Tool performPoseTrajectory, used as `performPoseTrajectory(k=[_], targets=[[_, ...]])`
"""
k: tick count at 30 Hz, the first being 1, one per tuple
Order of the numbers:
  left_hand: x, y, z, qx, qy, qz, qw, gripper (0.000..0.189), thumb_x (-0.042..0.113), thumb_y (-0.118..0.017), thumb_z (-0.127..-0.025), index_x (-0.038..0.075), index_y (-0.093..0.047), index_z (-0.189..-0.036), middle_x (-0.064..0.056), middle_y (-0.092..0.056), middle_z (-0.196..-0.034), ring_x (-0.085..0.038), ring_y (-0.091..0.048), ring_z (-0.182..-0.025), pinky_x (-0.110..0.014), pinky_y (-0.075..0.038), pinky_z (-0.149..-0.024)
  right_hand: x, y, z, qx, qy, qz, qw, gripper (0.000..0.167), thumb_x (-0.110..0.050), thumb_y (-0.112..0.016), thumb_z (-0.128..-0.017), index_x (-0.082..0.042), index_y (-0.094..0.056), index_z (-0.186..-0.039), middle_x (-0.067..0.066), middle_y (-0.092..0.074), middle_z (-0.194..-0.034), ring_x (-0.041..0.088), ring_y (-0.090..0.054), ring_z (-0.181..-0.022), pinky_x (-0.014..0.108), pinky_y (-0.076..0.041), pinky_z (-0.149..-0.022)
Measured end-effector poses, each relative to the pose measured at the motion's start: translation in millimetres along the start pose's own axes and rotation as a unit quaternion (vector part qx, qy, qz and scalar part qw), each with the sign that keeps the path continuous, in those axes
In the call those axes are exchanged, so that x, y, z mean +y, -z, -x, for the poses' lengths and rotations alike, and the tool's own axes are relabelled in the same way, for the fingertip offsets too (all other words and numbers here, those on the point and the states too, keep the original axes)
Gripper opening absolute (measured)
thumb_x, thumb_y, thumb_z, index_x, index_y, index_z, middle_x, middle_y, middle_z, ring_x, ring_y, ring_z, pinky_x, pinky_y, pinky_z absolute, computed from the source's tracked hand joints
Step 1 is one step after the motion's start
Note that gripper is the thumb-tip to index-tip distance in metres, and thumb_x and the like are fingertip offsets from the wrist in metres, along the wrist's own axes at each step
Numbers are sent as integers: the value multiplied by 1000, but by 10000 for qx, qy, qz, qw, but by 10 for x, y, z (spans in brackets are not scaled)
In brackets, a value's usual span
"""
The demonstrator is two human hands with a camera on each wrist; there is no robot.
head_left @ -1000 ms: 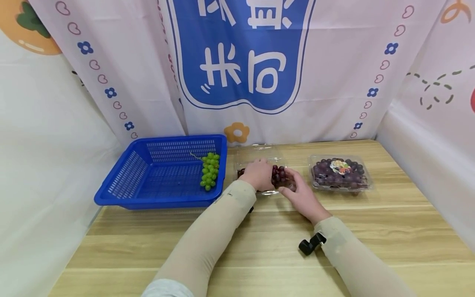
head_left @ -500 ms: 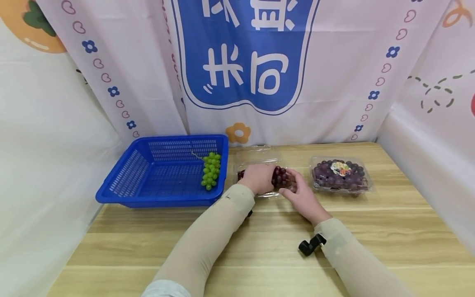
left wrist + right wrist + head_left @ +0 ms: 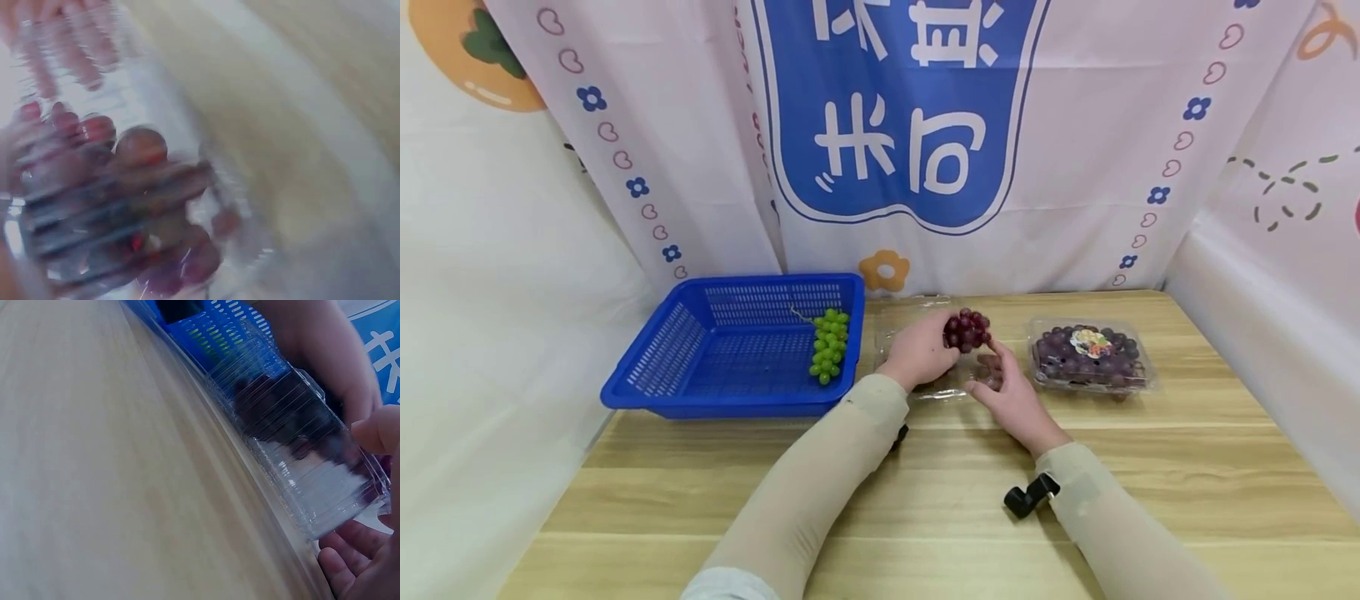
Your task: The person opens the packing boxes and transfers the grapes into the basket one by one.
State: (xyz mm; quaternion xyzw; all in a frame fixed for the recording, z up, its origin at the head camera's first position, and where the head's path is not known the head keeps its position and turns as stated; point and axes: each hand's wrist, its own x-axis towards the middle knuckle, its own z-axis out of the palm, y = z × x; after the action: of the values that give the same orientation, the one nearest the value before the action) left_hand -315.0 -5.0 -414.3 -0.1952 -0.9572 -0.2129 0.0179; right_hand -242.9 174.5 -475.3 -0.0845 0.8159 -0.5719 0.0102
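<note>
A bunch of red grapes (image 3: 967, 330) shows at the fingers of my left hand (image 3: 919, 350), which grips it over an open clear plastic box (image 3: 953, 393). My right hand (image 3: 1017, 402) holds the right end of that box. In the right wrist view, its thumb lies on the rim and the curled fingers are at the end wall of the box (image 3: 312, 487). Dark grapes (image 3: 142, 147) appear blurred through the plastic in the left wrist view. The left fingertips are hidden behind the hand and fruit.
Left of the box stands a blue basket (image 3: 722, 411) with a bunch of green grapes (image 3: 831, 346) along its right wall. A lidded clear box of dark grapes (image 3: 1092, 358) lies to the right on the wooden table (image 3: 940, 508). A printed cloth (image 3: 1060, 242) hangs behind.
My left hand has risen slightly, bringing the red grape bunch up and away from the box floor. The right hand has stayed at the box's right end.
</note>
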Motion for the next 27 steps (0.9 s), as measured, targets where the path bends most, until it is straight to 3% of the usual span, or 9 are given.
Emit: performPoseTrajectory(k=[3,6,9,12,15,17,23,25,27], targets=[[54,109,29,451,103,886,9950,62,26,-71,-90,19,-50,-148,-2,-59,-138,-21,-57,-125,-43,-47,-103,-10,-13,0,6,42,-7,10000,86,-26,-68,-97,-17,-13,-163,17,-42,-153,37,-46,-134,55,-37,-111],[108,228,55,887,66,1913,9775,58,24,-72,-91,16,-51,-145,-4,-59,-136,-21,-56,-124,-44,-46,-104,-16,-23,-3,19,86,19,10000,87,-26,-69,-97,-13,-14,-163,18,-42,-152,36,-45,-135,54,-37,-111],[151,349,76,1077,-40,2974,9487,56,27,-72,-93,21,-51,-144,-1,-59,-134,-19,-56,-122,-47,-47,-103,-17,-27,-5,54,101,125,9999,86,-25,-69,-96,-15,-16,-162,18,-43,-151,35,-46,-135,53,-38,-111],[188,487,94,1066,-92,3993,9106,53,34,-72,-94,30,-51,-143,5,-57,-133,-16,-55,-122,-50,-46,-103,-11,-26,-11,102,120,285,9995,85,-24,-69,-96,-15,-17,-162,18,-44,-149,35,-48,-133,53,-39,-109],[225,631,115,1014,-75,4870,8675,51,43,-70,-96,37,-49,-142,8,-56,-133,-16,-55,-120,-52,-44,-104,-11,-21,-9,159,115,356,9992,84,-24,-70,-95,-14,-19,-162,17,-46,-148,35,-49,-131,52,-39,-109],[244,714,124,977,-115,5503,8292,48,44,-67,-98,38,-49,-142,3,-60,-131,-19,-58,-118,-51,-44,-104,-4,-17,-9,188,129,368,9991,84,-24,-70,-95,-12,-20,-161,17,-46,-147,36,-50,-130,52,-39,-109],[220,885,125,705,-227,7349,6741,44,48,-52,-104,32,-45,-145,-16,-64,-132,-30,-63,-121,-51,-47,-102,18,-12,-1,222,153,335,9991,83,-23,-70,-95,-13,-21,-161,17,-47,-147,36,-50,-129,52,-38,-110],[176,927,119,614,-118,7639,6423,49,55,-49,-103,30,-43,-145,-16,-63,-134,-31,-62,-123,-51,-48,-102,23,-12,2,229,162,295,9992,82,-22,-71,-95,-14,-22,-161,17,-47,-146,35,-50,-129,51,-38,-110],[121,972,113,601,33,7822,6201,55,59,-48,-101,26,-42,-146,-14,-64,-133,-31,-61,-124,-51,-47,-102,20,-14,5,212,169,271,9993,80,-22,-70,-96,-13,-24,-160,17,-47,-147,35,-50,-129,51,-38,-110]])
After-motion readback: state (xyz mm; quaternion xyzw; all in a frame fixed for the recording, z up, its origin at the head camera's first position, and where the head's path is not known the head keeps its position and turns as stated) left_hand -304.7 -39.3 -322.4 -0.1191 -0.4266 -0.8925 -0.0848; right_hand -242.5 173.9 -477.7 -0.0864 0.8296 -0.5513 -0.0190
